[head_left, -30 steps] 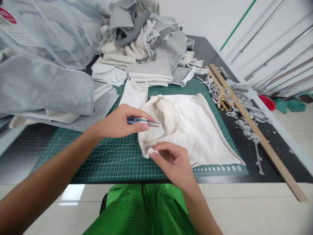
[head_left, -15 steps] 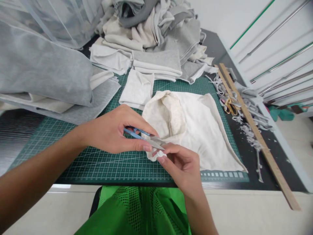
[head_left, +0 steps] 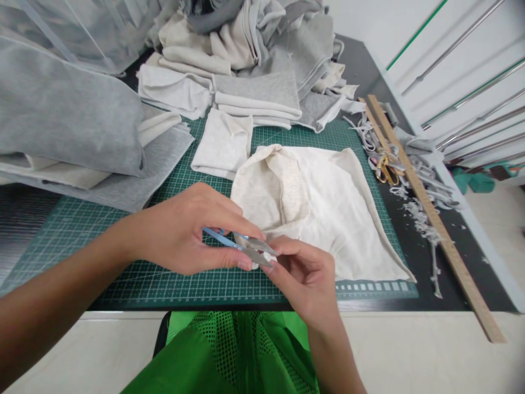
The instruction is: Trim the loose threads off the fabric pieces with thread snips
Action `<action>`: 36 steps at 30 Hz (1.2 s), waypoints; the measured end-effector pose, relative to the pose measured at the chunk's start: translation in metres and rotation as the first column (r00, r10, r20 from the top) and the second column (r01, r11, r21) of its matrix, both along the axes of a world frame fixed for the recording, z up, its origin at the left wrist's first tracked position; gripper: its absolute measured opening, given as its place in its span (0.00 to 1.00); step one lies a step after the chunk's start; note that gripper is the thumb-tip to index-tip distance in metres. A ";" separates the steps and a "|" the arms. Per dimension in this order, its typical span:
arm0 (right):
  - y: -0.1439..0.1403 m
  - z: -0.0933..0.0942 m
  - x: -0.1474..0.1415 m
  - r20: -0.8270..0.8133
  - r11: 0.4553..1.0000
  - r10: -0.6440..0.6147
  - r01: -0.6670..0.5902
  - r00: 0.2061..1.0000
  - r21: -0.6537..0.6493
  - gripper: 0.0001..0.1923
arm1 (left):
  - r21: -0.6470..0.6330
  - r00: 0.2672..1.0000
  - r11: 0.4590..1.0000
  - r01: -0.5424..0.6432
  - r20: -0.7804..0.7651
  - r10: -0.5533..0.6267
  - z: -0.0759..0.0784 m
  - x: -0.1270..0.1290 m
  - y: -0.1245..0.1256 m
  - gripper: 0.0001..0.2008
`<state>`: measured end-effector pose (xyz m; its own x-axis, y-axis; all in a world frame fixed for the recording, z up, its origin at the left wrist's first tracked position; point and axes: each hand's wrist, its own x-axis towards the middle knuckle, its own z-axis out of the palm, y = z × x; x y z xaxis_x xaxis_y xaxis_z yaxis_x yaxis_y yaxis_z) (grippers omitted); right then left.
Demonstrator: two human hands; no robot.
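My left hand (head_left: 200, 230) grips a pair of blue-handled thread snips (head_left: 221, 237), the blades pointing right and spread apart. Between the blades shows a small white bit of the cream fabric piece (head_left: 336, 208). With thumb and fingers, my right hand (head_left: 305, 273) pinches the near edge of that fabric, right at the blade tips. The fabric lies flat on the green cutting mat (head_left: 172, 284), its left end folded open in a rounded loop. Part of the pinched edge is hidden behind the blades and fingers.
Folded white pieces (head_left: 223, 142) and a heap of grey and cream cloth (head_left: 283, 49) lie beyond. Large grey fabric (head_left: 69, 109) sits at the left. To the right are gold-handled scissors (head_left: 385, 171), thread scraps (head_left: 422, 221) and a wooden ruler (head_left: 435, 224) overhanging the table edge.
The snips' blades have spread wider and now straddle the white bit at my right fingertips. My left hand has shifted slightly down; the view has moved a little.
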<state>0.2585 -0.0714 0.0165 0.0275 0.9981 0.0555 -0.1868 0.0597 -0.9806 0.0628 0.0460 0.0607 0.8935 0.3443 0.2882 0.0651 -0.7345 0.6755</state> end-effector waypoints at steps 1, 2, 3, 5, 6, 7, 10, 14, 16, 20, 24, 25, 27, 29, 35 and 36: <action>0.000 0.000 0.000 0.007 1.000 -0.002 0.002 1.000 -0.006 0.08 | -0.001 1.000 1.000 0.002 -0.003 -0.002 0.000 0.000 0.000 0.10; 0.000 0.000 0.000 0.013 1.000 -0.004 0.004 1.000 -0.010 0.07 | -0.001 1.000 1.000 0.001 -0.008 -0.001 0.000 0.000 -0.001 0.10; 0.000 0.000 0.000 0.017 1.000 -0.005 0.006 1.000 -0.014 0.07 | 0.000 1.000 1.000 0.000 -0.012 0.000 0.000 0.000 -0.001 0.10; 0.000 0.000 0.000 0.018 1.000 -0.006 0.006 1.000 -0.015 0.06 | 0.003 1.000 1.000 -0.002 -0.015 0.002 0.001 0.000 -0.001 0.11; 0.000 -0.001 0.000 0.015 1.000 -0.005 0.005 1.000 -0.011 0.06 | 0.002 1.000 1.000 -0.002 -0.016 0.002 0.001 0.001 -0.001 0.10; 0.000 -0.001 0.001 0.012 1.000 -0.004 0.004 1.000 -0.009 0.06 | 0.003 1.000 1.000 -0.003 -0.017 0.003 0.000 0.001 -0.001 0.10; 0.000 -0.002 0.001 0.016 1.000 0.000 0.000 1.000 -0.012 0.05 | 0.006 1.000 1.000 -0.017 -0.015 0.017 0.000 0.001 0.000 0.08; -0.002 -0.002 -0.003 0.211 0.996 -0.001 -0.017 0.977 0.084 0.07 | -0.007 0.996 0.996 -0.086 0.020 0.086 -0.002 -0.003 0.005 0.10; -0.003 -0.001 -0.006 0.424 0.971 0.019 -0.117 0.905 0.206 0.09 | -0.022 0.983 0.987 -0.161 0.087 0.162 -0.004 -0.006 0.010 0.12; -0.004 0.001 -0.011 0.663 0.877 0.087 -0.373 0.743 0.303 0.08 | -0.082 0.939 0.953 -0.293 0.161 0.303 -0.009 -0.014 0.022 0.12; -0.005 0.002 -0.011 0.709 0.855 0.091 -0.420 0.699 0.304 0.05 | -0.134 0.876 0.880 -0.455 0.109 0.469 -0.014 -0.016 0.032 0.13; -0.006 0.002 -0.012 0.719 0.849 0.095 -0.433 0.689 0.303 0.06 | -0.141 0.861 0.863 -0.486 0.093 0.500 -0.016 -0.015 0.034 0.14; -0.009 0.002 -0.013 0.728 0.840 0.101 -0.449 0.678 0.303 0.08 | -0.155 0.841 0.836 -0.526 0.052 0.538 -0.020 -0.013 0.037 0.17; -0.015 0.003 -0.014 0.707 0.835 0.051 -0.418 0.706 0.357 0.11 | -0.166 0.830 0.821 -0.547 0.021 0.557 -0.024 -0.010 0.038 0.19; -0.038 0.010 0.015 0.615 0.855 -0.244 -0.134 0.750 0.502 0.19 | -0.160 0.834 0.821 -0.548 -0.028 0.551 -0.038 -0.006 0.038 0.19; -0.040 0.010 0.024 0.613 0.862 -0.275 -0.092 0.741 0.498 0.20 | -0.156 0.836 0.823 -0.546 -0.037 0.547 -0.041 -0.005 0.038 0.19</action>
<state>0.2826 -0.1111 0.0269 -0.1081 0.8296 0.5478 0.5087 0.5196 -0.6864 0.0573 0.0838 0.0202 0.5433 0.8159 0.1978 0.4185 -0.4674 0.7787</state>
